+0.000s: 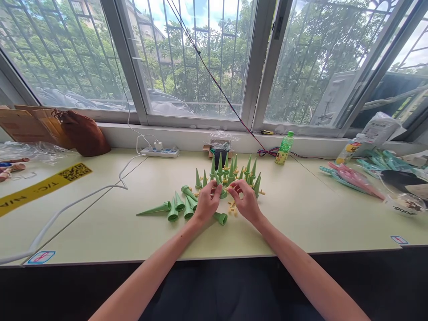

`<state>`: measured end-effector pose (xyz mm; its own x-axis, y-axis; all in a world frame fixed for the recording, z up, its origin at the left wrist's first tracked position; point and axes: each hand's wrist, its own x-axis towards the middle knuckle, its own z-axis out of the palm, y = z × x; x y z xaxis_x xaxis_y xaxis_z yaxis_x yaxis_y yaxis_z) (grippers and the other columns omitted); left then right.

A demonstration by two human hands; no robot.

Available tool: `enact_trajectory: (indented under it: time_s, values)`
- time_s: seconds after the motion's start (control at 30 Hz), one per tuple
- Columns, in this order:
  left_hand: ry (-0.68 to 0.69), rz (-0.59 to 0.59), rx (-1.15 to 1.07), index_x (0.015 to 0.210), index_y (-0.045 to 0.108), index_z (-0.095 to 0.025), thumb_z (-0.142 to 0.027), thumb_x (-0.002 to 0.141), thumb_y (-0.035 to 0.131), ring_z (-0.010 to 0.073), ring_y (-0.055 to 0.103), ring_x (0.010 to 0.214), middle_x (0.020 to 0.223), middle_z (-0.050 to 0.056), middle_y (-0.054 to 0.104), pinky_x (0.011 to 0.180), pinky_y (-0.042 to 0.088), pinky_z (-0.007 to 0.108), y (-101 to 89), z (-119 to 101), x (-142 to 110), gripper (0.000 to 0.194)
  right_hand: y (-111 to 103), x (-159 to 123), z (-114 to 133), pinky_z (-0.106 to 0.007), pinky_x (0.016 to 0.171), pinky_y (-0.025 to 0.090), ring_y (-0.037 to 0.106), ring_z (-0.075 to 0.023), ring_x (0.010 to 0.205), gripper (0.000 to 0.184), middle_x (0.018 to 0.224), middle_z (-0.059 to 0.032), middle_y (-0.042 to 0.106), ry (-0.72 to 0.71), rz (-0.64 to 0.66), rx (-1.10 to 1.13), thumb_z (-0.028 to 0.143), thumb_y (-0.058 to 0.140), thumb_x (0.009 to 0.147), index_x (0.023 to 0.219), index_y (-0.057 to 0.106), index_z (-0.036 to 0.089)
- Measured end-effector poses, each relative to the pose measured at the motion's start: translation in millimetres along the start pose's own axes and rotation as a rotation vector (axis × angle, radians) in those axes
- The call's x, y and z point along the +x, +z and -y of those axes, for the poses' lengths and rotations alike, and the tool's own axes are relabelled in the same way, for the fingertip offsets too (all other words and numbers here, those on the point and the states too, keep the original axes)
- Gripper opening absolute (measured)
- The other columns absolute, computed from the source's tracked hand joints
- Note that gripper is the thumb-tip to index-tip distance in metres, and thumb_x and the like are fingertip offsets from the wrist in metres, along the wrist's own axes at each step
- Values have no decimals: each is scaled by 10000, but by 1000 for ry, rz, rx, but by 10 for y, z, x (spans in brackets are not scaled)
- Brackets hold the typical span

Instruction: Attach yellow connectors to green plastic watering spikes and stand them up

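My left hand (207, 203) is closed around a green plastic cone spike (223, 194), held at the middle of the table. Close beside it, my right hand (246, 200) pinches a small yellow valve (229, 189) against the side of the spike; the fingers partly hide the contact. Just beyond both hands, several green cone spikes (248, 167) stand upright, many with yellow valves sticking out. Loose green cone spikes (173, 216) lie and stand to the left of my left hand. Several loose yellow valves (232, 208) lie on the table between my wrists.
A white power strip (160, 152) with a cable crosses the table (133, 240) at left. Behind stand a small box (220, 145) and a green-capped bottle (284, 149). At right are plastic packets (356, 180) and a clear cup (406, 205); at far left, a brown bag (83, 133).
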<state>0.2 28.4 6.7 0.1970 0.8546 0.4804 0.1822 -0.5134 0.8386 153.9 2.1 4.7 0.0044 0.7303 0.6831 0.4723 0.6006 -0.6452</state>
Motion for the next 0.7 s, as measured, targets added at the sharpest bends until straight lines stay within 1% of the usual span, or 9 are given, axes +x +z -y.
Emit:
enact_trajectory:
  time_s: [0.1,0.2,0.4,0.57,0.7]
  values:
    - [-8,-14,-25,800,479,-181,-460,912,497,90,485,511,644,-18,500,464,371,194,1,-6,6,301,-2,11,5,-301,742,520,591,-174,851,122,1012,-78,588,-43,1,13,300,514,945,956,591,206]
    - [-2,-17,-19,801,480,-181,-456,917,492,86,479,501,634,-23,495,464,368,194,6,-1,5,299,-3,13,0,-296,740,521,587,-184,915,96,1028,-79,592,-61,2,49,266,516,942,947,591,207]
    - [19,-2,55,789,465,-183,-440,917,494,80,455,474,615,-31,486,445,335,197,11,6,-9,289,3,-1,-16,-301,743,504,595,-175,836,131,907,-52,627,-48,17,48,248,490,956,944,613,204]
    - [16,-5,38,792,471,-183,-443,917,491,79,445,465,599,-36,480,447,348,198,10,-5,-10,289,4,4,-16,-297,732,506,603,-176,818,139,888,-50,634,-41,16,57,271,503,951,934,621,199]
    - [-12,-14,-35,799,475,-184,-468,913,492,80,452,460,582,-44,460,445,363,197,8,-8,-2,307,0,8,-8,-299,745,510,613,-180,844,143,941,-61,647,-36,14,53,280,516,946,985,626,199]
